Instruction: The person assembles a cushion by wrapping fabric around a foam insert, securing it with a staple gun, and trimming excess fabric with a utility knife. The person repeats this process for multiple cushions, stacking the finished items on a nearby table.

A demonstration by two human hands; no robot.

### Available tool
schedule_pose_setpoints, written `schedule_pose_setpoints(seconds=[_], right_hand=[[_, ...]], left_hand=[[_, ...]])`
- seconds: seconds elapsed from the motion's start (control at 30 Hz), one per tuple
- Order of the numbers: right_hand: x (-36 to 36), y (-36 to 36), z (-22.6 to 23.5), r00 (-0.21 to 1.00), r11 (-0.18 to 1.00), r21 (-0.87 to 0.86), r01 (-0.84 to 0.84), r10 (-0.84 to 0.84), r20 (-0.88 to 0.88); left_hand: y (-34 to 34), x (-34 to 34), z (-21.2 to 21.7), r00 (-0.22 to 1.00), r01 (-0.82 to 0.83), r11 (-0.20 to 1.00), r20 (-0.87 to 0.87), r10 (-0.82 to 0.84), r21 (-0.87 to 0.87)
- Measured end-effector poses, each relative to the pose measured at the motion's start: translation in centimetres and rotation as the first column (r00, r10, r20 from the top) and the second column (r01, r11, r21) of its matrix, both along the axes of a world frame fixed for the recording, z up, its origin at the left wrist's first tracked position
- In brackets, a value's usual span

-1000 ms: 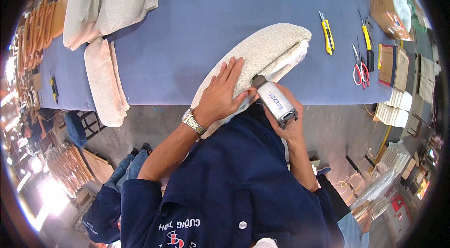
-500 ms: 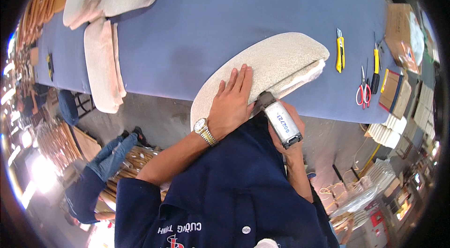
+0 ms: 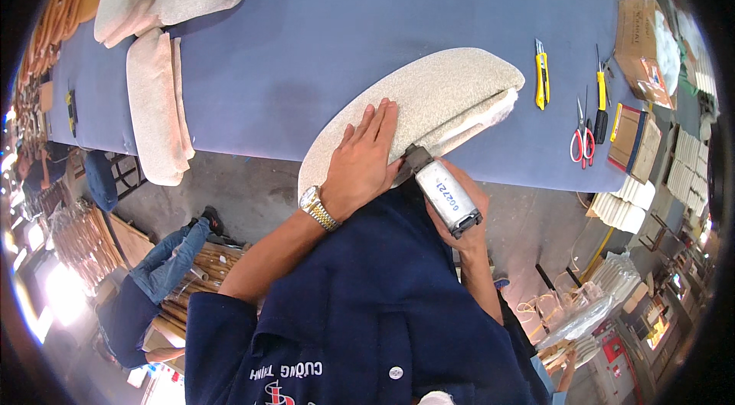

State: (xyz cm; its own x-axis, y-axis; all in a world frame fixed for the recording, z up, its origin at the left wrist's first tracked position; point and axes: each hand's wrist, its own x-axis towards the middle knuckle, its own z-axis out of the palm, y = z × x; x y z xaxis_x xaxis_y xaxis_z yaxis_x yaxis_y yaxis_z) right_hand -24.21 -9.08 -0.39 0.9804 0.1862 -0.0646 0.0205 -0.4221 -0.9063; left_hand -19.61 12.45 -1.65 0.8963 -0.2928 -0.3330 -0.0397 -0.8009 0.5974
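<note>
Red-handled scissors [image 3: 582, 131] lie right; a boxy silver tool [image 3: 449, 192] half-hides your right hand [image 3: 476, 204] gripping it; your left fingers [image 3: 374, 126] lie flat on curved beige fabric [image 3: 459, 85].

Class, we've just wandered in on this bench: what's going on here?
A person is working on a padded piece at the table edge. The left hand lies flat on it; the right hand grips a silver tool, its nose at the piece's near edge. Whether it touches is unclear. A cutter and scissors lie to the right.
</note>
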Motion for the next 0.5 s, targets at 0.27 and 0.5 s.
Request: schedule_pose_setpoints(seconds=[0.27,0.5], right_hand=[[0.5,1.1,1.1,0.994,0.999,-0.005,0.048,-0.049,-0.098],[-1.0,-0.1,0.1,1.0,0.999,-0.039,-0.03,0.03,0.001]], left_hand=[[-0.6,-0.2,0.0,1.0,-0.004,1.0,0.015,0.003,0.029],[-0.5,-0.6,-0.2,0.999,0.001,1.0,0.04,-0.001,0.008]])
